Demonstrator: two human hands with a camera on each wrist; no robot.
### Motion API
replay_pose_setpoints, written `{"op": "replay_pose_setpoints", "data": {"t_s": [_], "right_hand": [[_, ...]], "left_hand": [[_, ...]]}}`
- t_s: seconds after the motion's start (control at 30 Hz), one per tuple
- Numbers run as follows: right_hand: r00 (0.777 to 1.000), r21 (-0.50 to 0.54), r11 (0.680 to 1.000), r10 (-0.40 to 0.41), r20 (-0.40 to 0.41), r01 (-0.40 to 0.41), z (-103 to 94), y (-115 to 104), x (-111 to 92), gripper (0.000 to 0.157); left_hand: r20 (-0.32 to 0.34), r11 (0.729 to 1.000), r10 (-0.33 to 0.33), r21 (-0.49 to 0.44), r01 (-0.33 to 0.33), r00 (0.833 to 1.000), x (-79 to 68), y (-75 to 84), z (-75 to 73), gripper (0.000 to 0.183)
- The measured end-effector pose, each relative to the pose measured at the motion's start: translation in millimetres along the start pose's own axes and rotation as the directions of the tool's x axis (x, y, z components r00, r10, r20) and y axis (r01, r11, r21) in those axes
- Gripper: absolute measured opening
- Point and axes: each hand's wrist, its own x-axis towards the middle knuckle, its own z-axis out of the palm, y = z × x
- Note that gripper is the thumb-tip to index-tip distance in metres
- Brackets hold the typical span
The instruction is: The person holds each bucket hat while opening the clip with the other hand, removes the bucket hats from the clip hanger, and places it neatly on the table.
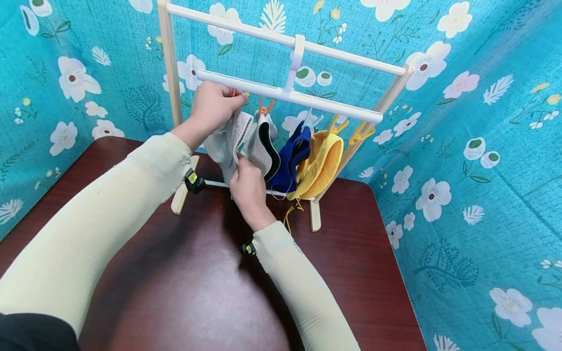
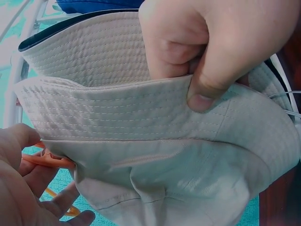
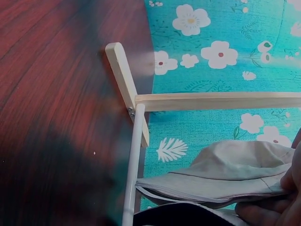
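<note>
My left hand (image 1: 214, 108) is up at the left end of a white hanger bar (image 1: 272, 91), pinching an orange clothespin (image 2: 54, 161) at the edge of a pale beige bucket hat (image 2: 164, 172). Lower down, my right hand (image 1: 248, 186) pinches that hat's stitched brim between thumb and fingers. A second pale hat with a dark inner edge (image 1: 269, 152) hangs right beside it from another orange clothespin (image 1: 265, 106). In the right wrist view the beige hat (image 3: 235, 160) drapes sideways, with the right hand's fingers (image 3: 263, 212) at its edge.
Further right hang a blue hat (image 1: 293, 157) and a yellow hat (image 1: 322, 165) on clothespins. The hanger hooks over the top rod (image 1: 351, 59) of a wooden rack (image 1: 388, 92), which stands on a dark red-brown table (image 1: 175, 282). Flowered turquoise cloth (image 1: 474, 204) surrounds the back and sides.
</note>
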Motion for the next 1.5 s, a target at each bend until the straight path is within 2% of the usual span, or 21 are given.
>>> {"op": "replay_pose_setpoints", "data": {"t_s": [0.33, 0.53, 0.77, 1.07, 1.37, 1.5], "right_hand": [[1.0, -0.016, 1.0, -0.007, -0.022, 0.006, -0.4, 1.9, -2.8, 0.017], [0.999, -0.015, 1.0, -0.024, -0.031, 0.024, 1.1, 3.9, -4.7, 0.016], [0.998, -0.011, 0.999, -0.05, -0.045, 0.049, 2.9, 7.1, -7.6, 0.022], [0.997, -0.013, 0.998, -0.06, -0.052, 0.06, 3.9, 9.9, -9.8, 0.013], [0.994, -0.019, 0.997, -0.08, -0.079, 0.079, 4.1, 13.3, -12.6, 0.016], [0.993, -0.013, 0.997, -0.083, -0.079, 0.082, 3.3, 14.0, -14.5, 0.024]], "left_hand": [[0.01, 1.0, -0.017, 0.018, 0.016, 1.0, 2.3, -0.3, -0.4, 0.037], [0.01, 1.0, -0.02, 0.018, 0.02, 1.0, 2.7, 0.2, -0.7, 0.038], [-0.002, 1.0, -0.013, 0.001, 0.013, 1.0, 1.6, 2.2, -1.4, 0.037], [-0.018, 1.0, 0.007, 0.004, -0.007, 1.0, 0.2, 2.7, -1.4, 0.037], [-0.015, 1.0, -0.002, 0.014, 0.002, 1.0, 3.2, 2.0, -1.5, 0.038], [-0.012, 1.0, -0.01, 0.015, 0.01, 1.0, 3.4, 1.7, -1.3, 0.039]]}}
